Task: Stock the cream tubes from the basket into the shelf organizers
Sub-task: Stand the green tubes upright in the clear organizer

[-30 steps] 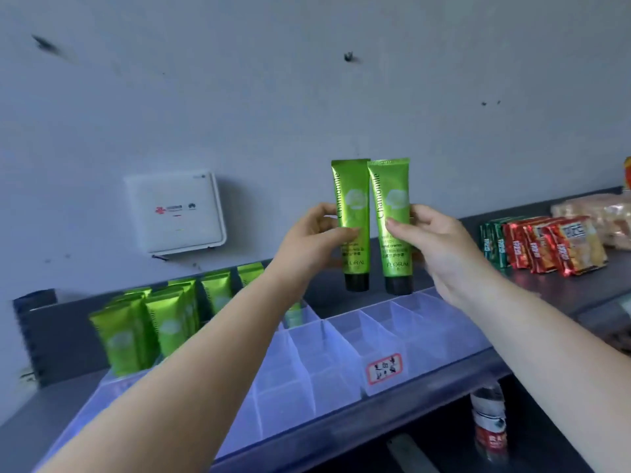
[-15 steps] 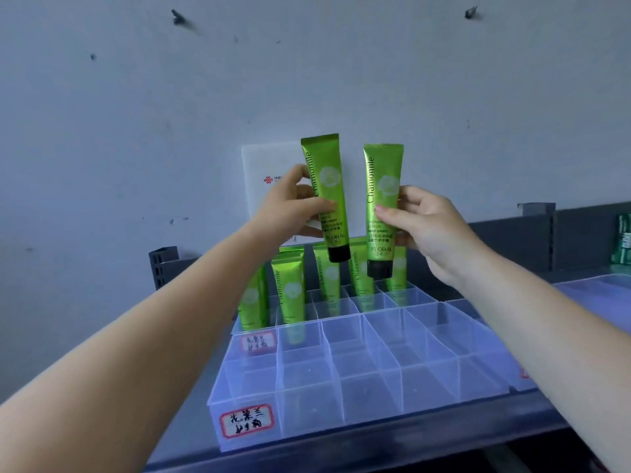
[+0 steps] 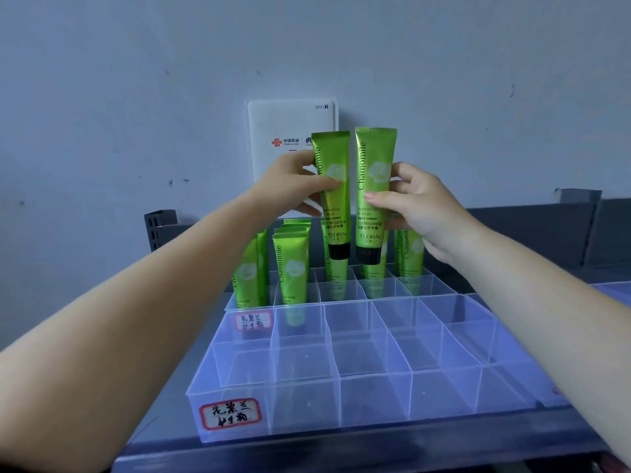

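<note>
Green and glossy, two cream tubes hang cap-down above the back organizer. The left hand pinches the left tube, thumb across its front; the right hand grips the right tube, fingers curled round it. Other tubes already stand in the back row, while the front organizer holds none. The step looks like placing: each tube likely needs lowering, cap first, into a free compartment without knocking its neighbours. No basket is in view.
</note>
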A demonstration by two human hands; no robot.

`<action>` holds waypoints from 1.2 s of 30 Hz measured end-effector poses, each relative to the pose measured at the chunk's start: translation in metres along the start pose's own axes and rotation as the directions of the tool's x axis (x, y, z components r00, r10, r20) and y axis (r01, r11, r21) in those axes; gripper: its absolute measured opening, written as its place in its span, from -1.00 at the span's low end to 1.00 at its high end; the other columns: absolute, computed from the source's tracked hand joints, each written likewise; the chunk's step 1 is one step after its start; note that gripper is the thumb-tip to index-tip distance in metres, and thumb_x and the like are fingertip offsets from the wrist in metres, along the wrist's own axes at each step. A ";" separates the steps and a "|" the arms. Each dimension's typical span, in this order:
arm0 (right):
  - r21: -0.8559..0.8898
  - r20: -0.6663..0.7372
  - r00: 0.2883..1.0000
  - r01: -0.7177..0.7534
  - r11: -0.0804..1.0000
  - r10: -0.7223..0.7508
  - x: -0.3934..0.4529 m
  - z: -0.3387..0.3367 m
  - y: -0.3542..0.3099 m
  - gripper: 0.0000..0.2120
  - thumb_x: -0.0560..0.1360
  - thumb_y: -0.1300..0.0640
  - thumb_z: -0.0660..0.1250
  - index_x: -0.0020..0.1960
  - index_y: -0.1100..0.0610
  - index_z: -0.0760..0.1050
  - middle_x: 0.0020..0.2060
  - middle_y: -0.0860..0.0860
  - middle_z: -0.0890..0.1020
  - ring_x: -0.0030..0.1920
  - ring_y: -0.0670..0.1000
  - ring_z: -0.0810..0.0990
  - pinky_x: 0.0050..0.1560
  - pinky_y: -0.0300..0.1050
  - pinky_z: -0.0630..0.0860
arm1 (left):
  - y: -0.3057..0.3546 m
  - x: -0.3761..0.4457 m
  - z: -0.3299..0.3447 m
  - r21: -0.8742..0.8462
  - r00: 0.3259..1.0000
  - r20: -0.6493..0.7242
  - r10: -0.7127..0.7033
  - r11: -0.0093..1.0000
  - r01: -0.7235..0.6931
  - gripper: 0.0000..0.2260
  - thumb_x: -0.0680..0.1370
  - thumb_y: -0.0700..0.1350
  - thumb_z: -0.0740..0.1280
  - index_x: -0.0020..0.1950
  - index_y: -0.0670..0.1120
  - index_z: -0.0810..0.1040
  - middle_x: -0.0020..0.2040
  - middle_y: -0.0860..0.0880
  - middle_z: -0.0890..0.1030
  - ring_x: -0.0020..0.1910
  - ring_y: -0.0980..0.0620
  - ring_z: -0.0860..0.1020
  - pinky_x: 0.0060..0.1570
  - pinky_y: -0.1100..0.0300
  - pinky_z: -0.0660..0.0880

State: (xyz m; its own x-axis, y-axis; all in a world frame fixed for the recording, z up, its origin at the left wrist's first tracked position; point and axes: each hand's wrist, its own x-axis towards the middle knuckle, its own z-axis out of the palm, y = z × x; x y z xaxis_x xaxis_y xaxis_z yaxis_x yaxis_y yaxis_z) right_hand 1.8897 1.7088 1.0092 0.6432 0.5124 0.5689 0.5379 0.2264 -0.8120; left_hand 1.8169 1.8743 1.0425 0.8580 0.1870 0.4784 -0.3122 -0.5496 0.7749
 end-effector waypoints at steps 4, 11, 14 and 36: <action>0.008 0.030 0.999 -0.037 0.999 0.036 0.006 0.001 0.017 -0.82 0.45 0.27 0.36 -0.02 0.05 0.47 -0.16 -0.01 0.65 -0.19 -0.06 0.63 -0.23 -0.20 0.56 | -0.007 0.004 0.002 0.083 0.999 0.031 -0.032 0.996 0.030 -0.76 0.49 -0.27 0.36 0.15 -0.16 0.52 -0.09 -0.07 0.62 -0.22 0.00 0.61 -0.12 0.14 0.63; 0.025 0.072 0.995 -0.076 0.997 0.074 0.001 0.001 0.047 -0.81 0.45 0.27 0.37 -0.03 0.03 0.46 -0.10 0.01 0.65 -0.11 -0.01 0.63 -0.12 -0.09 0.59 | -0.017 0.008 0.015 0.124 0.999 0.009 -0.045 0.991 0.044 -0.70 0.45 -0.34 0.38 0.11 -0.10 0.44 -0.12 -0.11 0.59 -0.20 -0.11 0.56 -0.09 0.04 0.58; 0.052 0.071 0.995 -0.076 0.996 0.072 -0.001 0.000 0.054 -0.80 0.45 0.28 0.37 -0.03 0.04 0.45 -0.12 0.01 0.65 -0.12 -0.02 0.63 -0.12 -0.13 0.60 | -0.021 0.009 0.016 0.156 0.997 -0.002 -0.073 0.985 0.072 -0.73 0.44 -0.34 0.39 0.08 -0.13 0.48 -0.23 -0.07 0.59 -0.36 0.01 0.55 -0.25 0.15 0.55; -0.011 0.100 0.989 -0.107 0.994 0.107 -0.007 0.009 0.071 -0.74 0.43 0.26 0.41 -0.04 -0.05 0.45 -0.05 -0.04 0.62 0.04 0.05 0.62 -0.01 0.00 0.61 | -0.031 0.019 0.016 0.328 0.998 0.018 -0.068 0.943 0.059 -0.78 0.48 -0.39 0.30 -0.26 -0.12 0.40 -0.29 -0.13 0.52 -0.49 0.08 0.62 -0.37 0.19 0.59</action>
State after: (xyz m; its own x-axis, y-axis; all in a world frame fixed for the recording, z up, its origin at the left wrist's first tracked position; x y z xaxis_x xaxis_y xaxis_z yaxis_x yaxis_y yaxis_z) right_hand 1.9187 1.7288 0.9460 0.6394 0.6142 0.4626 0.4722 0.1612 -0.8666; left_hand 1.8493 1.8815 1.0206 0.8844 0.2095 0.4170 -0.1104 -0.7743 0.6232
